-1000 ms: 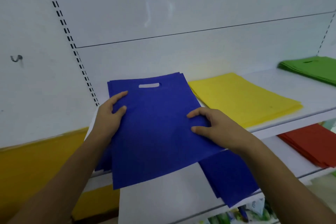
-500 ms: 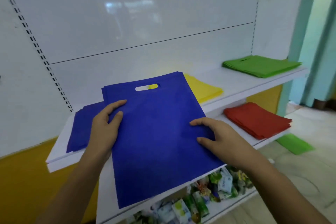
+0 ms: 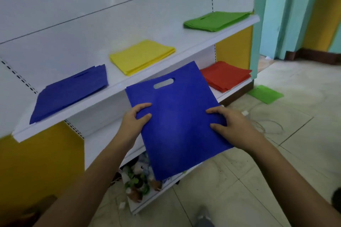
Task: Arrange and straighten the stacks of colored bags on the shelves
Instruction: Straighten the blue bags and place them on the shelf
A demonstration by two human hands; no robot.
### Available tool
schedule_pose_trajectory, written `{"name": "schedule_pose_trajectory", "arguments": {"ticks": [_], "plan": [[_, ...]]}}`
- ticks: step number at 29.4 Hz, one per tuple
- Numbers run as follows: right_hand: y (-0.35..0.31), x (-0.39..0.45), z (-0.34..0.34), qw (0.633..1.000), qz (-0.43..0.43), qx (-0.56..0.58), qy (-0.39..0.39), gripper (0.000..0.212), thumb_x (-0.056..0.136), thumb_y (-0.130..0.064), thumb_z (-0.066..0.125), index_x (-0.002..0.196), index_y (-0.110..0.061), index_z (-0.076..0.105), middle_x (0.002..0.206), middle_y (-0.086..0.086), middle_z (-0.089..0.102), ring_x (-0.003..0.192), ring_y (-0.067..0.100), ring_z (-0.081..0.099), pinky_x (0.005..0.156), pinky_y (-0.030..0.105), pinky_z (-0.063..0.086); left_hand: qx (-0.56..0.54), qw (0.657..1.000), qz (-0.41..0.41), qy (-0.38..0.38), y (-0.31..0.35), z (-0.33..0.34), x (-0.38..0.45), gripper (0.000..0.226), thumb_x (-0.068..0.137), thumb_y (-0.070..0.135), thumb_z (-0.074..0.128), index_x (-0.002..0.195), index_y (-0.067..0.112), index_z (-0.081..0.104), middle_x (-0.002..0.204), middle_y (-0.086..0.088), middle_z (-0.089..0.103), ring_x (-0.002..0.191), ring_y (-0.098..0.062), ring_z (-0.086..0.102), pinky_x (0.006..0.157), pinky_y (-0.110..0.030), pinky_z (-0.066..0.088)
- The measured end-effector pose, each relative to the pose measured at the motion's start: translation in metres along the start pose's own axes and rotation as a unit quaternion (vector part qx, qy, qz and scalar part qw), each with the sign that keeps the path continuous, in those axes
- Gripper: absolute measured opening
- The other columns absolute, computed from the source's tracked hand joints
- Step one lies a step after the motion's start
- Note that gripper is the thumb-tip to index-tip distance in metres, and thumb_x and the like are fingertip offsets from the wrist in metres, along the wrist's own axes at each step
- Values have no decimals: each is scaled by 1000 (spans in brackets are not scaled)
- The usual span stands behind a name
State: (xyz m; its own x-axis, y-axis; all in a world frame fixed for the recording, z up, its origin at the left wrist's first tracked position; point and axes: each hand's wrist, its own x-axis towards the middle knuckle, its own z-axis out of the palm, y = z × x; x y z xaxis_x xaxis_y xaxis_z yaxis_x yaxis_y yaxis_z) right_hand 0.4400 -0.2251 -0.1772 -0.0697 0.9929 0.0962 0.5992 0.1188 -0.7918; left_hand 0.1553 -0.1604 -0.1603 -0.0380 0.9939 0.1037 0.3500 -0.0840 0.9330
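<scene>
Out in front of the shelves, clear of any board, a single blue bag [image 3: 177, 121] is held flat in the air between two bare hands, its cut-out handle slot pointing away from the person and its face tilted a little toward the camera. Both forearms reach forward and up from the lower edge of the view, the left one rising steeply from the lower left, the right one coming in from the lower right corner. The left hand [image 3: 133, 119] pinches the bag's left edge: thumb and forefinger lie on top of the cloth with a small fold of blue between them, the rest of the fingers tucked underneath out of sight. The right hand [image 3: 231, 127] grips the right edge in the same way, thumb and forefinger spread across the top, the other fingers hidden below. On the upper shelf [image 3: 118, 86], well to the left of the held bag, lies the blue stack [image 3: 70, 91], its layers fanned slightly askew; further along the same shelf sit a yellow stack [image 3: 142, 57] and a green stack [image 3: 215, 21]. A red stack [image 3: 226, 76] rests on the lower shelf [image 3: 230, 92], just beyond the bag's far right corner. One green bag [image 3: 265, 94] lies on the tiled floor [image 3: 276, 153].
</scene>
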Motion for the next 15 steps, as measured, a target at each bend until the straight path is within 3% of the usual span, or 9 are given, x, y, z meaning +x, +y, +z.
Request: {"name": "schedule_pose_trajectory", "arguments": {"ticks": [5,7,10,15], "plan": [[52,10,37,996,63,-5,-61,41,93,-14,55,133,-24,48,140,-3,45,115,12,50,85,15,38,-48,985,-144,-80,-73,39,18,28,90,-1,57,107,18,67,128,-5,51,106,-20,59,87,-37,55],[73,28,49,993,78,-8,-88,43,93,-9,51,133,-24,46,138,-1,46,106,14,55,82,20,47,-79,976,-187,-80,-105,49,40,29,90,-2,57,106,19,68,129,-8,51,107,-22,59,85,-34,55],[99,69,66,991,85,-24,-104,45,91,-5,48,132,-23,44,134,1,48,101,17,57,82,30,53,-84,974,-203,-52,-144,57,78,30,89,-2,57,107,20,69,130,-7,52,110,-24,57,90,-35,53],[137,207,124,996,27,-56,-59,41,91,-6,53,131,-18,47,131,6,52,108,23,56,85,29,47,-71,979,-183,53,-206,55,175,29,90,-2,57,113,14,65,122,-4,54,101,-18,58,88,-31,51]]}}
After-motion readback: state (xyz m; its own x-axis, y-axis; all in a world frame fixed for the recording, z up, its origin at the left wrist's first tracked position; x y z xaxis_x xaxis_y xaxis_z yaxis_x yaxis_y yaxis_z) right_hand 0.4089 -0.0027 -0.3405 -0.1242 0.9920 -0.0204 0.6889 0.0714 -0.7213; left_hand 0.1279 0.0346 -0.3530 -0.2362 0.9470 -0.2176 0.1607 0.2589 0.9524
